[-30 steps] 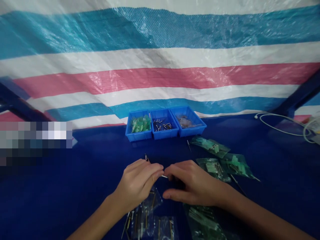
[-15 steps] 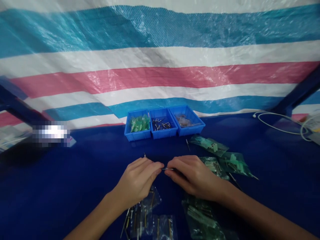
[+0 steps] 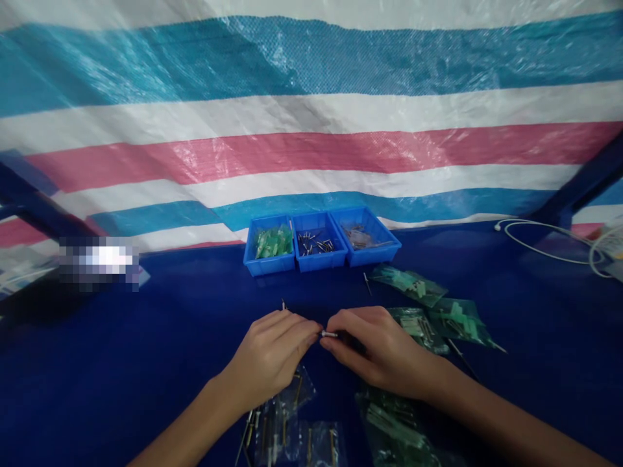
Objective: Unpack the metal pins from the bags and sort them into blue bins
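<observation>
Between my hands, low over the blue table, is a slim metal pin with a thicker pale section. My right hand pinches it between thumb and forefinger. My left hand is closed, its thumb and fingertips meeting at the pin's left end; the other fingers are curled and partly hidden. Just beyond my left knuckles the tip of another thin pin sticks up; I cannot tell whether the hand holds it. A loose silver pin lies on the table beyond my right hand.
Three blue bins stand behind my hands: one with green pieces, one with metal pins, one with clear bags. Green-tinted bags lie right; clear packets lie in front. A white cable curls at the right.
The pin has shifted slightly between my fingertips, and its thicker pale section now shows more clearly. My hands have otherwise barely moved; the whole view has shifted a little.
</observation>
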`<state>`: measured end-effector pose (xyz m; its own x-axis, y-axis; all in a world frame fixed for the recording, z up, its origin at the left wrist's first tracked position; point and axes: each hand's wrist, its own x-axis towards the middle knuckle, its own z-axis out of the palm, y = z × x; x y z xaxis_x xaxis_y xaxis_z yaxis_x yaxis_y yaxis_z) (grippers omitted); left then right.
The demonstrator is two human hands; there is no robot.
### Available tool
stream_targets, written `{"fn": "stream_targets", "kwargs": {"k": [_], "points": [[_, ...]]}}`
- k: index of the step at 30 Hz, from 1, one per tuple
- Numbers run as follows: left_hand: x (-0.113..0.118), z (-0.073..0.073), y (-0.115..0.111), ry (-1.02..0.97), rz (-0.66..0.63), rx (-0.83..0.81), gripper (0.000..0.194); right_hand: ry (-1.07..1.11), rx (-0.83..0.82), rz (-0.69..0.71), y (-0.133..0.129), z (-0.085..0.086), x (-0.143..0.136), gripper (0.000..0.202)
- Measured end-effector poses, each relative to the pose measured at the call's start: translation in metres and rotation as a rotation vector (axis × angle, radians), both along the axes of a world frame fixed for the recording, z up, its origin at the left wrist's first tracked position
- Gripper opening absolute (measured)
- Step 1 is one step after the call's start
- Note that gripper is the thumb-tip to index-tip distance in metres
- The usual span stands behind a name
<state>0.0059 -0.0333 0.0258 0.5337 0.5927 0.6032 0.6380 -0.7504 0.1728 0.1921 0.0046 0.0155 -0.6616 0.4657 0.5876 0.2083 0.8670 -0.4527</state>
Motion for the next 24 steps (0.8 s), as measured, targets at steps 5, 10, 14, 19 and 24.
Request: {"fn": "stream_targets", "kwargs": {"k": [5,10,14,19,24], "points": [[0.0012,0.0014,0.0001,-0.011,0.015,-0.003,0.021,-0.011,0.001,0.023,0.0009,-0.0005,0.0003,0.012],[0.0017,0.0019,-0.0014,-0.010,0.016,0.016,0.020,-0.002,0.039,0.045,0.0001,0.0004,0.0002,0.012],[0.0007,0.0012,-0.0015,0.004,0.011,0.005,0.020,0.026,0.045,0.042,-0.0018,0.0009,-0.0004,0.012],[-0.0003,0.0002,-0.0010,0.018,0.010,0.009,0.019,0.034,-0.010,0.043,-0.0028,0.0008,-0.0013,0.011],[-0.0023,-0.0018,-0.0005,0.052,-0.005,0.013,0.020,0.020,-0.034,0.051,-0.0038,0.0018,-0.0006,0.012]]}}
